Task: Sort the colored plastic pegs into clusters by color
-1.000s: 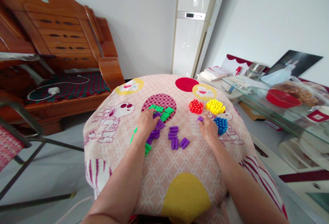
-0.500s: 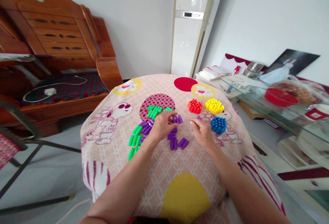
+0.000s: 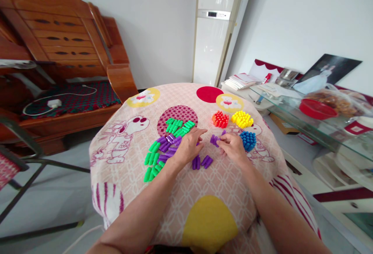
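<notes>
Short purple plastic rods [image 3: 215, 140] lie side by side at the fingertips of my right hand [image 3: 234, 148], whose thumb and fingers are closed on their near end. My left hand [image 3: 190, 144] hovers just left of them, fingers stretched out and apart, over other purple rods it partly hides. Nearer to me are two small purple groups, one pair [image 3: 196, 162] and another pair [image 3: 207, 161]. Left of my left hand more purple rods [image 3: 166, 146] lie among green rods [image 3: 152, 158], with further green rods [image 3: 175, 125] behind.
Right of centre stand upright bunches of red rods [image 3: 220, 119], yellow rods [image 3: 242, 119] and blue rods [image 3: 248, 141], the blue beside my right hand. A patterned cloth [image 3: 210, 191] covers the round table. A glass shelf [image 3: 288, 106] with a red bowl [image 3: 317, 108] borders it on the right.
The purple group beside my left fingertips now lies farther right, at my right hand. My left fingers have stretched out from a curl. More green rods show behind my left hand.
</notes>
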The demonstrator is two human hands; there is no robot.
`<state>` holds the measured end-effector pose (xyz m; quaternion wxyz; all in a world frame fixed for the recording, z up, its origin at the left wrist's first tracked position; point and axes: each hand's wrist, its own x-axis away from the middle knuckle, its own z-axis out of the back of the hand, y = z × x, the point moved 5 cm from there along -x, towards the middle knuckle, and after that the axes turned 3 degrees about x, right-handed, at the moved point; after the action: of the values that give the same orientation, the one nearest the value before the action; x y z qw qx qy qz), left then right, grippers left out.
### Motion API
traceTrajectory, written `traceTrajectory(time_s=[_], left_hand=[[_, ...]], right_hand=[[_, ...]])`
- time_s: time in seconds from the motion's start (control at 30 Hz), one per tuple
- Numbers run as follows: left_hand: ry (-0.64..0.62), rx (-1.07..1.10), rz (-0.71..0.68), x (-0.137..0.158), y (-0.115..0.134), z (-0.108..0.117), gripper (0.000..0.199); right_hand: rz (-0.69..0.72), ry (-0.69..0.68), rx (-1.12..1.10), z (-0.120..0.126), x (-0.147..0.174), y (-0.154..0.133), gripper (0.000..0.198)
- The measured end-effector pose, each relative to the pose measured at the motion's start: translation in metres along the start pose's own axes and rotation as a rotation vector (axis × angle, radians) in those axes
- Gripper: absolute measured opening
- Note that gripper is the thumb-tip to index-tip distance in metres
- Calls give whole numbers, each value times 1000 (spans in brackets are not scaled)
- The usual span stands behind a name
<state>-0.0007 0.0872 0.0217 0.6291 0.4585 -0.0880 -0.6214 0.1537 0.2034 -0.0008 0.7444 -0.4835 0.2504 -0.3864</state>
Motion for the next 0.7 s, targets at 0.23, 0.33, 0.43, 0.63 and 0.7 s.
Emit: traceTrajectory(time_s=[0.23, 0.33, 0.43, 0.63, 0.7], left_hand=[[70, -86, 96, -2, -11, 15, 41], [111, -162, 129, -2, -17, 27, 37], [169, -237, 198, -2, -28, 46, 33], [184, -319, 383, 4, -47, 76, 33], [176, -370, 434, 6, -48, 83, 31]], right_hand=[[85, 290, 133, 19, -6, 10, 20], [49, 281, 150, 17, -8, 14, 19], [31, 293, 143, 16, -8, 15, 18], [25, 294, 147, 16, -10, 20, 19], [45, 323, 171, 19, -10, 19, 19]])
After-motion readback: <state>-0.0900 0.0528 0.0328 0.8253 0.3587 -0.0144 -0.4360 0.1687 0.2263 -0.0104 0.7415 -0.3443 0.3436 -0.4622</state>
